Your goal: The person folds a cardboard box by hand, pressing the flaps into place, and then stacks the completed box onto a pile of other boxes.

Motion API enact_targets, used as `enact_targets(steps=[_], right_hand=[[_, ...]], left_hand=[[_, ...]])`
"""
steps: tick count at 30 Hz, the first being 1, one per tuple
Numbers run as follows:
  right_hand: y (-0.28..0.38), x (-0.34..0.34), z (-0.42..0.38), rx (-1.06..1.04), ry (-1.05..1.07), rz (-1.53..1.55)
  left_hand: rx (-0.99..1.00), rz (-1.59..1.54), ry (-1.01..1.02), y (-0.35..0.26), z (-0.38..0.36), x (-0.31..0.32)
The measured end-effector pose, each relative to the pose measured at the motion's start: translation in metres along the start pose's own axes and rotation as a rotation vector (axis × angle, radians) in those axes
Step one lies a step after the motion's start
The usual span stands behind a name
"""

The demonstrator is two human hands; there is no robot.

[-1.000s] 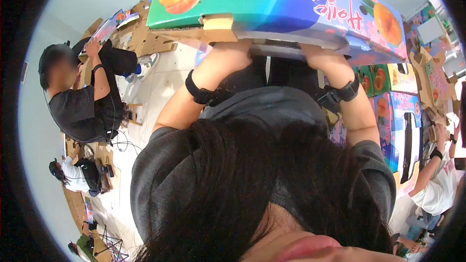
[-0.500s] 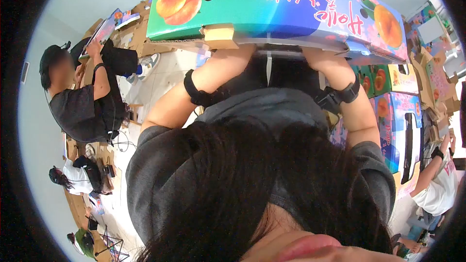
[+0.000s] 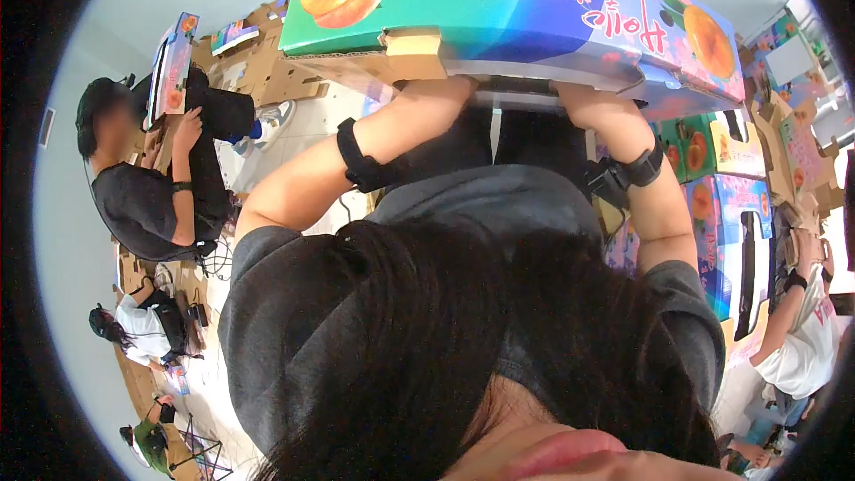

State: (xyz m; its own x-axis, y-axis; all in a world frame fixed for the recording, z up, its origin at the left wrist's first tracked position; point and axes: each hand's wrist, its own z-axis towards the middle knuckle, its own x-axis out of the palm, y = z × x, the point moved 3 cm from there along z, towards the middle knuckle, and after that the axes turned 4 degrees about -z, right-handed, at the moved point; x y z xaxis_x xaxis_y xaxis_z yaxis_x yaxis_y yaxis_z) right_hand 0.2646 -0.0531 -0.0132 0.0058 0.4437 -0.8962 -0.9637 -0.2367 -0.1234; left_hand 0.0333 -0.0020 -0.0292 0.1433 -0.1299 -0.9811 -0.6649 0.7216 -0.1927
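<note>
In front of me is a large printed cardboard fruit box [image 3: 525, 18], green, blue and pink, with peach pictures and lettering that appears upside down. A tan cardboard flap [image 3: 414, 54] juts from its near edge. My left hand [image 3: 456, 93] reaches under this edge near the middle, and only the wrist end shows. Close beside it, my right hand [image 3: 574, 100] goes under the same edge. The box hides the fingers of both hands, so their grip cannot be seen. Black bands circle both forearms.
Printed boxes [image 3: 726, 223] are stacked at my right. A person in black [image 3: 147, 196] handles a narrow printed box [image 3: 169, 71] at left. Flattened cardboard [image 3: 276, 58] lies beyond. A person in white [image 3: 797, 347] works at right; others sit at lower left.
My box has shifted slightly right at its left end and tilted a little. My left forearm has moved slightly. The person at left has turned their box more upright.
</note>
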Motion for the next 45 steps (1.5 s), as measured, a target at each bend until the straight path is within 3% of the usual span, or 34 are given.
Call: enact_targets(steps=[6,13,17,20,21,22,25,34,36,39,42,45], right_hand=[[0.002,-0.007,0.001,0.066,0.182,0.013],[-0.001,-0.001,0.002,-0.051,0.184,-0.093],[0.004,-0.023,0.017,-0.028,0.446,-0.039],[0.005,-0.023,0.021,-0.05,0.443,-0.068],[0.002,-0.016,0.017,-0.067,0.339,-0.071],[-0.001,-0.011,0.014,-0.085,0.235,-0.073],[-0.015,0.008,0.016,-0.128,0.505,0.015],[-0.007,-0.006,0.027,0.01,0.688,-0.013],[-0.009,-0.004,0.021,-0.016,0.568,0.033],[-0.005,-0.014,0.023,-0.053,0.559,0.004],[-0.012,-0.006,0.025,-0.129,0.541,-0.012],[-0.018,-0.024,0.032,-0.061,0.621,0.049]], left_hand=[[0.052,-0.008,-0.027,0.002,-0.002,0.002],[0.067,0.014,-0.026,0.001,0.002,0.0],[0.123,0.072,-0.049,-0.004,0.003,-0.012],[0.182,0.09,-0.105,0.002,0.007,-0.01],[0.202,0.098,-0.127,0.004,0.008,-0.009],[0.187,0.085,-0.124,0.002,0.007,-0.012],[0.165,0.054,-0.121,-0.002,0.003,-0.02],[0.089,-0.085,-0.017,-0.012,0.007,-0.035],[0.062,-0.202,-0.029,-0.009,0.012,-0.03],[0.103,-0.273,-0.078,-0.017,0.008,-0.036],[0.496,-0.353,-0.252,-0.034,-0.001,-0.044],[0.547,-0.077,-0.404,-0.048,-0.016,-0.042]])
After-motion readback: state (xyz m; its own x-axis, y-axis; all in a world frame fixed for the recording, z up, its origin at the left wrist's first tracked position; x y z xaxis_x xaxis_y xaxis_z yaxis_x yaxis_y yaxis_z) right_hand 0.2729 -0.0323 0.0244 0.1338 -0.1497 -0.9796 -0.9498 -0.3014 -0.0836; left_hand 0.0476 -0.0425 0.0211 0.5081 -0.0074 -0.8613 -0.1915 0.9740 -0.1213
